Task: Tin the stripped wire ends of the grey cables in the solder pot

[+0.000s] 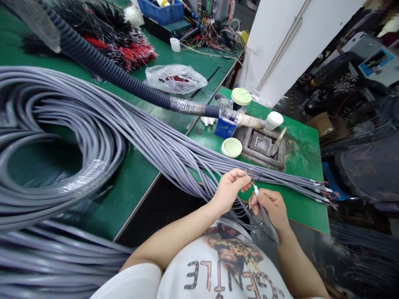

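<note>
My right hand (272, 204) is closed around a grey cable (268, 220) just below its stripped end. A short white sleeve (256, 189) sits there, and thin red and dark wires (252, 179) fan out above it. My left hand (233, 186) pinches some of these thin wires between thumb and fingertips. Behind both hands, a long bundle of grey cables (187, 153) runs across the bench, its stripped ends (326, 193) lying at the right.
A large coil of grey cable (84, 182) lies on the left bench. A ribbed hose (124, 79) crosses above it towards a solder pot (263, 143). Around the pot stand a pale green lid (231, 147), a white tub (274, 120) and a blue box (225, 126).
</note>
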The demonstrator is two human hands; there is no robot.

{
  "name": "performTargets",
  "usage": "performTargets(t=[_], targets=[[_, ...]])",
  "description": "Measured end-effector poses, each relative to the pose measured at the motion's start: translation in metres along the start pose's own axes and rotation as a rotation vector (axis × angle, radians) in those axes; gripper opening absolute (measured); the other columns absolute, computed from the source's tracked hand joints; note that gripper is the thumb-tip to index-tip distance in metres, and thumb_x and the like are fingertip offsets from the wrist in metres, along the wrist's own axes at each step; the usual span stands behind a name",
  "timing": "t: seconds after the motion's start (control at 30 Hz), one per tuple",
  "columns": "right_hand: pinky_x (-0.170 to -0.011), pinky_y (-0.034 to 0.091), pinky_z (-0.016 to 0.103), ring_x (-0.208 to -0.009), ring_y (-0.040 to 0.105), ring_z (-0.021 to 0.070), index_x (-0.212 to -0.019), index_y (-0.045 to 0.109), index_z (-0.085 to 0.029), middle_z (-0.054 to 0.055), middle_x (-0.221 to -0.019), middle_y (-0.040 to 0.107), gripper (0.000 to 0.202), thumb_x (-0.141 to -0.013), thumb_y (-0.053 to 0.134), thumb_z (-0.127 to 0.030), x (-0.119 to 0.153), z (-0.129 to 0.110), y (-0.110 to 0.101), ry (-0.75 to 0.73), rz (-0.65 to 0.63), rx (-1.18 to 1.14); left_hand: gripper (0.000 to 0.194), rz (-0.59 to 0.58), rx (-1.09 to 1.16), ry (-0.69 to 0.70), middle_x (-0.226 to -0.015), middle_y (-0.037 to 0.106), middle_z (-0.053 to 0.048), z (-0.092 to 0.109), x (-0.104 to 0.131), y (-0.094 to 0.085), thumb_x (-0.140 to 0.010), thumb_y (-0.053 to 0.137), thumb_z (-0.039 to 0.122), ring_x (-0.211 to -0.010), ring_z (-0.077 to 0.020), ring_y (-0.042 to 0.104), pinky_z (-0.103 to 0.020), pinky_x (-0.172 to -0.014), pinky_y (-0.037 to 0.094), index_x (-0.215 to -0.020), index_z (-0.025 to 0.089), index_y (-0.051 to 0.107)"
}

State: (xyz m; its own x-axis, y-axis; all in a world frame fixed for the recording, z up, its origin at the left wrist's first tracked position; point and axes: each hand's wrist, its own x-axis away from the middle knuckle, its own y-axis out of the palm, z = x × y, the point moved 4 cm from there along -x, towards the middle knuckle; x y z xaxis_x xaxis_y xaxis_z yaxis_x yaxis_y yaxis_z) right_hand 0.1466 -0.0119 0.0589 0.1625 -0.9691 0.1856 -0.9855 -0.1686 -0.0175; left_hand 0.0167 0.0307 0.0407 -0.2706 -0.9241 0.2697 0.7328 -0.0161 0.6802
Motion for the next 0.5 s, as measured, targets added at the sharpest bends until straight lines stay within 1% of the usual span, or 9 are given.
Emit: performTargets(t=[0.07, 0.17, 0.27, 0.3, 0.33, 0.4, 0.43, 0.5], targets=[[-0.056, 0.040, 0.027, -0.047, 0.050, 0.0118, -0.066, 0.066, -0.018, 0.000, -0.048, 0.057, 0.030, -0.088, 0.055, -0.034, 0.000, 0.002, 0.000, -0.001, 0.003, -0.018, 0.016, 0.006, -0.003, 0.001, -0.058, 0.063, 0.003, 0.000, 0.000, -0.001, -0.072, 0.070, 0.026, -0.051, -0.0061, 0.051, -0.018, -0.054, 0.038, -0.071, 0.015, 0.058], [-0.056, 0.041, 0.027, -0.050, 0.054, 0.0131, -0.067, 0.066, -0.017, 0.001, -0.049, 0.059, 0.027, -0.086, 0.057, -0.032, -0.003, 0.001, 0.000, 0.020, 0.004, -0.074, 0.016, 0.015, -0.033, 0.034, -0.057, 0.061, 0.003, 0.003, 0.001, -0.001, -0.072, 0.070, 0.026, -0.052, -0.0063, 0.051, -0.018, -0.055, 0.039, -0.070, 0.016, 0.057], [-0.053, 0.043, 0.025, -0.051, 0.058, 0.0138, -0.081, 0.066, -0.018, 0.001, -0.055, 0.064, 0.010, -0.080, 0.062, -0.027, -0.009, -0.005, 0.001, 0.112, -0.038, -0.194, 0.019, 0.025, -0.086, 0.082, -0.055, 0.059, 0.004, 0.008, 0.002, 0.000, -0.070, 0.071, 0.026, -0.051, -0.0064, 0.050, -0.018, -0.055, 0.039, -0.067, 0.016, 0.056], [-0.052, 0.044, 0.025, -0.051, 0.059, 0.0138, -0.088, 0.064, -0.018, 0.001, -0.059, 0.066, 0.013, -0.077, 0.064, -0.026, -0.011, -0.007, 0.001, 0.145, -0.062, -0.231, 0.021, 0.024, -0.103, 0.090, -0.055, 0.058, 0.004, 0.009, 0.003, 0.000, -0.069, 0.072, 0.027, -0.051, -0.0064, 0.050, -0.019, -0.054, 0.039, -0.066, 0.016, 0.055], [-0.052, 0.045, 0.025, -0.051, 0.059, 0.0139, -0.094, 0.062, -0.019, 0.001, -0.062, 0.067, 0.021, -0.074, 0.066, -0.024, -0.013, -0.010, 0.001, 0.170, -0.087, -0.257, 0.023, 0.019, -0.117, 0.094, -0.054, 0.057, 0.004, 0.010, 0.004, 0.001, -0.068, 0.073, 0.028, -0.050, -0.0064, 0.049, -0.019, -0.053, 0.039, -0.065, 0.016, 0.054], [-0.053, 0.048, 0.026, -0.050, 0.060, 0.0140, -0.099, 0.059, -0.019, 0.000, -0.061, 0.067, 0.030, -0.071, 0.067, -0.022, -0.018, -0.014, 0.001, 0.186, -0.126, -0.269, 0.026, 0.006, -0.142, 0.100, -0.054, 0.056, 0.004, 0.011, 0.005, 0.003, -0.067, 0.075, 0.030, -0.049, -0.0061, 0.047, -0.019, -0.051, 0.037, -0.064, 0.016, 0.053], [-0.053, 0.048, 0.027, -0.048, 0.058, 0.0133, -0.100, 0.058, -0.018, -0.002, -0.058, 0.065, 0.030, -0.072, 0.068, -0.022, -0.021, -0.015, 0.001, 0.183, -0.134, -0.256, 0.027, 0.002, -0.151, 0.106, -0.053, 0.055, 0.004, 0.012, 0.006, 0.004, -0.067, 0.075, 0.031, -0.048, -0.0059, 0.046, -0.019, -0.050, 0.036, -0.063, 0.016, 0.053], [-0.052, 0.048, 0.026, -0.042, 0.054, 0.0113, -0.096, 0.057, -0.019, -0.006, -0.050, 0.058, 0.022, -0.078, 0.066, -0.026, -0.025, -0.015, 0.000, 0.157, -0.117, -0.209, 0.028, -0.007, -0.153, 0.116, -0.053, 0.054, 0.004, 0.012, 0.006, 0.005, -0.066, 0.076, 0.033, -0.047, -0.0061, 0.045, -0.019, -0.048, 0.035, -0.064, 0.016, 0.054]])
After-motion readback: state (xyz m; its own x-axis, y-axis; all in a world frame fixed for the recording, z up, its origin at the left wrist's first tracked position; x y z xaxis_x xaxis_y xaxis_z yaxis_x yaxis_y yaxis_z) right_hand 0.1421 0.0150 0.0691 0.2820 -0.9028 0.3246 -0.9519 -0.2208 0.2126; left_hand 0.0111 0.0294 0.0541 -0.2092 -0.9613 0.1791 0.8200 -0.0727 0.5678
